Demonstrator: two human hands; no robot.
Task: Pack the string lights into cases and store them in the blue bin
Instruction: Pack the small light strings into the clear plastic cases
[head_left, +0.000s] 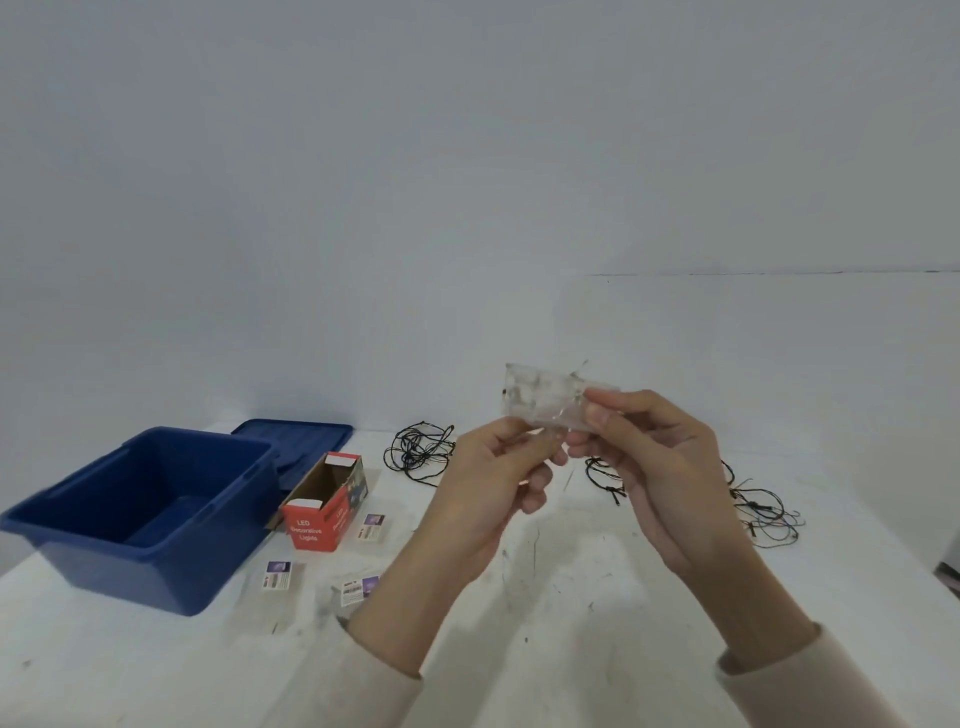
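Note:
Both hands hold a small clear plastic case (543, 397) up above the white table; something dark shows inside it. My left hand (493, 483) pinches its lower edge and my right hand (644, 457) grips its right end. A dark coil of string lights (420, 453) lies on the table behind my left hand. Another tangle of string lights (763, 512) lies to the right, partly hidden by my right hand. The blue bin (104, 551) stands open at the left, nothing visible inside. Three small clear cases with printed labels (277, 575) (372, 527) (356, 592) lie near it.
A red cardboard box (317, 525) marked LED Decorative Lights lies open beside the bin. The blue bin lid (306, 441) rests behind it. The white table (597, 582) is scuffed with dark marks. A pale wall rises behind.

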